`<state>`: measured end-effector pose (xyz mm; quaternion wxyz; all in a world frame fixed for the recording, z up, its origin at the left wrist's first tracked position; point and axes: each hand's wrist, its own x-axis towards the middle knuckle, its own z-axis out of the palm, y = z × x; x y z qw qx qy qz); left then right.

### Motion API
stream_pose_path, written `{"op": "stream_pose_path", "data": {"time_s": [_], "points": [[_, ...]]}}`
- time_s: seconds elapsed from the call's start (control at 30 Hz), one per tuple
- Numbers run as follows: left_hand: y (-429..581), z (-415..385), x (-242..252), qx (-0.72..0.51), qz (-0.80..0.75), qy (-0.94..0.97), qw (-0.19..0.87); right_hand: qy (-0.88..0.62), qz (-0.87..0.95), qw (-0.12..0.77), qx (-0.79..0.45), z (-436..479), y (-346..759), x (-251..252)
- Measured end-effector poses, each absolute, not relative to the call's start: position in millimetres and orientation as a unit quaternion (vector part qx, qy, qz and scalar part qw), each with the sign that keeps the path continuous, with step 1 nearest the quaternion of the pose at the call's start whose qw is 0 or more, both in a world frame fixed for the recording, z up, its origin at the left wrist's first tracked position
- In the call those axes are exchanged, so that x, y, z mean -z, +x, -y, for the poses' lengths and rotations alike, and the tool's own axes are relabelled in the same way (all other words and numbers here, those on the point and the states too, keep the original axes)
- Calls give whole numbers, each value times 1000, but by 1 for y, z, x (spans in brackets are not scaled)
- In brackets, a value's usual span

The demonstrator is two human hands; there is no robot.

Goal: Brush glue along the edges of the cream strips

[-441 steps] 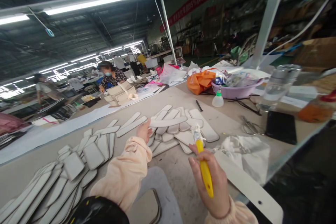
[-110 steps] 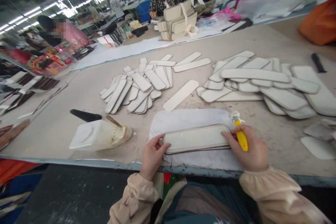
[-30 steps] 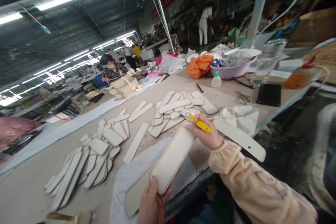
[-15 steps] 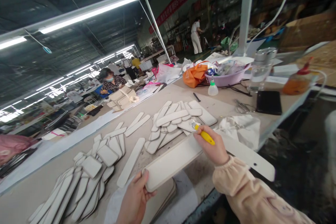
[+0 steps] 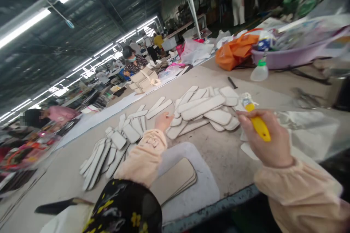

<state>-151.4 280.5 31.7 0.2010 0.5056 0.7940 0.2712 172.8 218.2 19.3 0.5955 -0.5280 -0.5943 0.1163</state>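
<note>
My right hand (image 5: 269,140) grips a brush with a yellow handle (image 5: 260,128); its whitish bristle end points up and away. Part of a pale strip (image 5: 249,151) shows below that hand. My left hand (image 5: 164,121) is over the table at the left edge of a heap of pale strips with dark edges (image 5: 188,127). Its fingers look loosely apart, with nothing visible between them. A long pale strip (image 5: 203,107) lies on top of the heap. To the left of my forearm is a second heap of pale pieces (image 5: 117,140).
Tan pieces (image 5: 175,180) are stacked on a white sheet (image 5: 207,182) near the table edge (image 5: 218,204). Farther back are a white squeeze bottle (image 5: 259,72), an orange bag (image 5: 236,52) and a purple basin (image 5: 287,58). A crumpled white bag (image 5: 311,131) lies at right. Co-workers sit beyond.
My left hand has left the long strip it held and moved away to the heap's left edge. A long strip now tops the heap. The brush stays in my right hand; the view has shifted.
</note>
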Motion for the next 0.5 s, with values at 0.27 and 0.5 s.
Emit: {"op": "stream_pose_path", "data": {"time_s": [0.27,0.5], "points": [[-252,-87,-40,-286,-815,505,7,-370,691,550,-290,-185,143,-9],[-231,91,18,-332,-714,616,-11,-298,661,416,-548,-123,91,13]]}}
